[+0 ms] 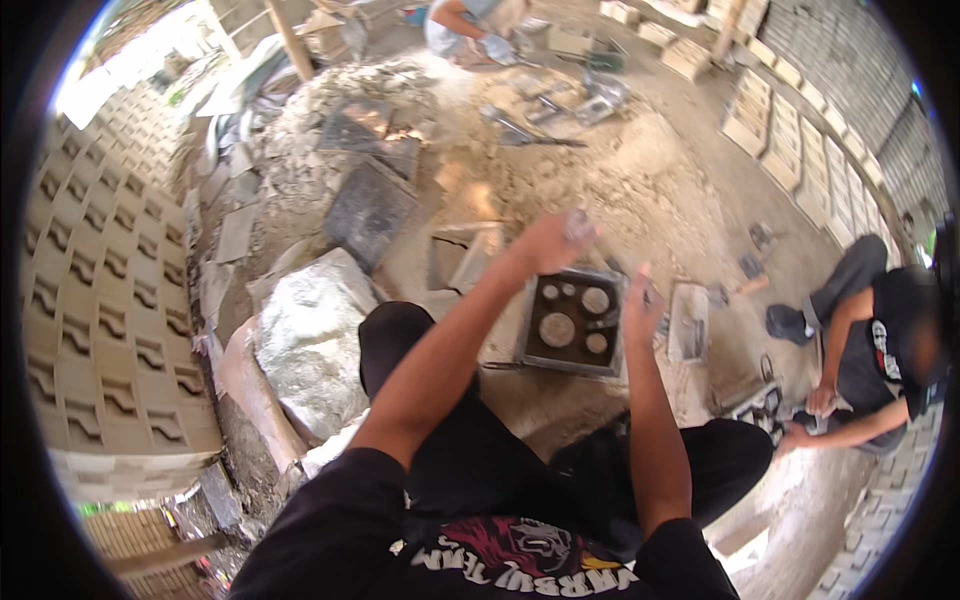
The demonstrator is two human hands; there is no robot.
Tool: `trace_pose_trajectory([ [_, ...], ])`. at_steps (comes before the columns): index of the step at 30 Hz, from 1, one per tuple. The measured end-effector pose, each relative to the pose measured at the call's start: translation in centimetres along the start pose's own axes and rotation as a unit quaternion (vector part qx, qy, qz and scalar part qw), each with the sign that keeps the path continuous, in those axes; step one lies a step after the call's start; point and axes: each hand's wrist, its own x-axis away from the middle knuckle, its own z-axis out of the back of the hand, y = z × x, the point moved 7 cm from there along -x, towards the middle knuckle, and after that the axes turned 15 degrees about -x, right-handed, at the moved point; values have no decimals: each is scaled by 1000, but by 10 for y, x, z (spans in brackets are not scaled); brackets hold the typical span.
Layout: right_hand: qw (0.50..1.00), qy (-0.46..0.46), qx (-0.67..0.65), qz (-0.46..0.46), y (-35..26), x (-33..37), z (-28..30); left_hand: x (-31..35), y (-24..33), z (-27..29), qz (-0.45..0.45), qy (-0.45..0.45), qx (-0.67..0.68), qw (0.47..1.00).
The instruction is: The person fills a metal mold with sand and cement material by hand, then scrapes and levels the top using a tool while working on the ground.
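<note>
A square mould frame (pixel 570 367) stands on the ground before me. It holds dark material with several round, pale patches of different sizes in its face. Above its far left corner is my left hand (pixel 556 242), fingers curled and dusty; whatever they may hold is hidden. My right hand (pixel 642 308) is beside the frame's right edge, a finger stretched forward and nothing visible in it. Whether it touches the frame I cannot tell.
A pale tray (pixel 690 322) lies right of the mould. To the left are a white powdery sack (pixel 312 335) and dark slabs (pixel 368 212). Loose sand (pixel 650 150) spreads ahead. A co-worker (pixel 880 350) sits at right; another person (pixel 470 35) works far ahead. Stacked blocks (pixel 110 290) line the left.
</note>
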Motion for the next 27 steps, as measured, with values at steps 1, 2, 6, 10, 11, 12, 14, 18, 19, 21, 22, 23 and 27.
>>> trace_pose_trajectory([
  [1, 998, 48, 39, 30, 2, 2, 16, 7, 23, 8, 99, -138, 57, 984],
  [2, 994, 78, 62, 54, 7, 11, 8, 21, 25, 12, 88, -153, 51, 983],
  [6, 995, 37, 49, 73, 12, -18, -18, 39, 28, 29, 51, -180, 60, 981],
  [10, 991, 92, 41, 92, -16, 9, -5, 48, 30, 31, 55, -192, 20, 980],
  [11, 974, 106, 93, 180, -10, 3, 8, 37, 34, 27, 26, -173, 19, 984],
  [12, 975, 81, 115, 170, -8, 2, 9, 31, 28, 24, 0, -159, 16, 987],
  [14, 993, 38, 94, 53, 3, -4, 2, 36, 16, 21, 26, -199, -6, 980],
  [18, 987, 104, 65, 107, -40, 21, -18, 45, 12, 19, 19, -120, 30, 992],
  [19, 985, 104, 48, 131, -40, 25, -17, 45, 19, 16, 17, -145, 37, 989],
  [21, 983, 94, 21, 156, -35, 28, -12, 38, 26, 15, 21, -173, 39, 984],
  [22, 985, 91, 13, 149, -37, 28, -8, 33, 31, 10, 15, -216, 12, 976],
  [23, 991, 90, 6, 95, -36, 26, -5, 32, 28, 11, 17, -208, -6, 978],
  [27, 993, 100, -16, 63, -43, 46, -10, 44, 22, 4, 49, -200, -27, 978],
])
